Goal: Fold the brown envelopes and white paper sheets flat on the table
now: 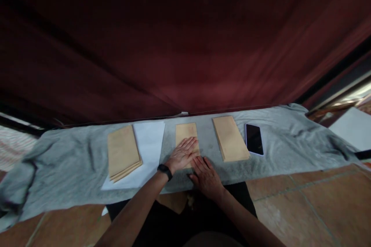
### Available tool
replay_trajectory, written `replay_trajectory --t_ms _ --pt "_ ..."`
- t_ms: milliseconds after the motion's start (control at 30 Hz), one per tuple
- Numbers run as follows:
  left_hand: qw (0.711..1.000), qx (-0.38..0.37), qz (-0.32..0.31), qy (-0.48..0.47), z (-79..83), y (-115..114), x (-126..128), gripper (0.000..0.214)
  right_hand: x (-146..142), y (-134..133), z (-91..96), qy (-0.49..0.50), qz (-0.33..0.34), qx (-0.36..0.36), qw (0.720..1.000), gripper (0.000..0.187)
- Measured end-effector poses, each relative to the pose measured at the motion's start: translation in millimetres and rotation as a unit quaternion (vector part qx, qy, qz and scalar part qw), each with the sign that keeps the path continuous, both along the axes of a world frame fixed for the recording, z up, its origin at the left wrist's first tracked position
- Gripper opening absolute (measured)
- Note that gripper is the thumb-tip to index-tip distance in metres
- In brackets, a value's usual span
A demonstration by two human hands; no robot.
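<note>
A brown paper envelope (185, 129) lies flat in the middle of the grey cloth, its lower half covered by my hands. My left hand (183, 153) rests palm down on it, fingers stretched out toward the upper right. Beside it, my right hand (206, 175) lies flat at the envelope's lower right corner, fingers extended and touching or almost touching the left hand. To the left, a stack of brown envelopes (123, 150) sits partly on white paper (150, 139). Another neat stack of brown envelopes (231, 139) lies to the right.
A phone (254, 139) in a light purple case lies right of the right stack. Grey cloth (72, 162) covers the narrow bench. A dark red curtain (185, 54) hangs behind it, and tiled floor (315, 204) shows in front.
</note>
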State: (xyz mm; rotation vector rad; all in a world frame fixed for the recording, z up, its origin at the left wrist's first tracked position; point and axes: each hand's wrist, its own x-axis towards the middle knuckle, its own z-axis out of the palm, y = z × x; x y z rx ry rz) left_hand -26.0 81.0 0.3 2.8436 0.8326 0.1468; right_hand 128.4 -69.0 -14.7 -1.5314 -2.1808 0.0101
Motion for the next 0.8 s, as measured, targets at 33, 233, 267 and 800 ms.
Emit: replay_trajectory --t_ms 33,233,267,800 --pt "1.0 0.004 0.0 -0.003 1.5 -7 -2 0.062 0 0 -0.8 -0.003 0.001 -0.001 1.0 0.051" --pt "0.999 0.022 0.042 -0.007 6.0 -59 -18 0.073 1 -2 -2.1 -0.022 0.005 0.019 1.0 0.051" --pt "0.998 0.026 0.051 -0.009 6.2 -68 -21 0.073 2 -2 -1.7 -0.025 0.005 0.02 0.999 0.054" --pt "0.998 0.029 0.056 -0.017 9.1 -112 -43 0.088 11 -5 1.3 -0.052 0.038 -0.034 0.997 0.059"
